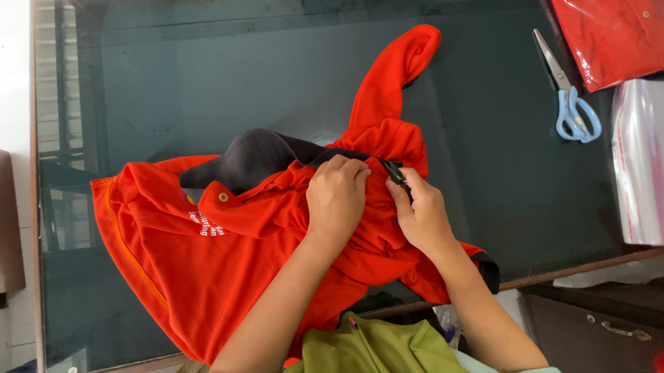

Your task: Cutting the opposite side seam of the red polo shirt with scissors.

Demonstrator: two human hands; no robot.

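Polo shirt [201, 267], orange, black collar [256, 156]: soft, light, limp fabric, lying centre on glass table [193, 81]; grip at collar. Left hand [338, 201] and right hand [423, 216] pinch collar edge. Scissors [571, 98] at 2 o'clock

Orange-red shirt [223, 251], black collar [256, 156]; blue-handled scissors [571, 101]; dark glass table [230, 71].

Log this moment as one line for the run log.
left hand: gripping orange shirt | right hand: pinching black collar | scissors: untouched on glass table
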